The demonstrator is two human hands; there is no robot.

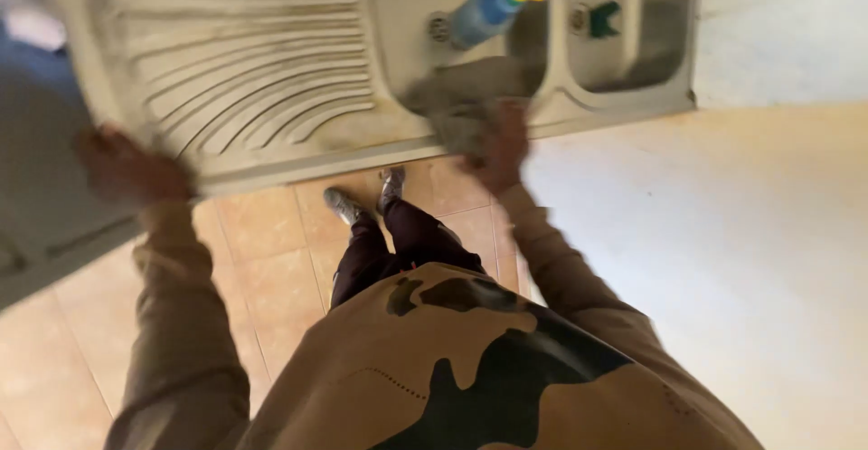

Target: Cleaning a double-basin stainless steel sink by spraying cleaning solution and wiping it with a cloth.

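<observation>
We press our right hand (499,147) closed on a grey cloth (461,106) at the front rim of the steel sink (271,70), at about twelve o'clock from our body. Our left hand (127,170) grips the sink's corner at ten o'clock. A blue spray bottle (493,7) with a yellow top lies in the basin, at one o'clock from the cloth.

blue spray bottle (484,14) | green plug (604,18) | tiled floor (271,260)
</observation>
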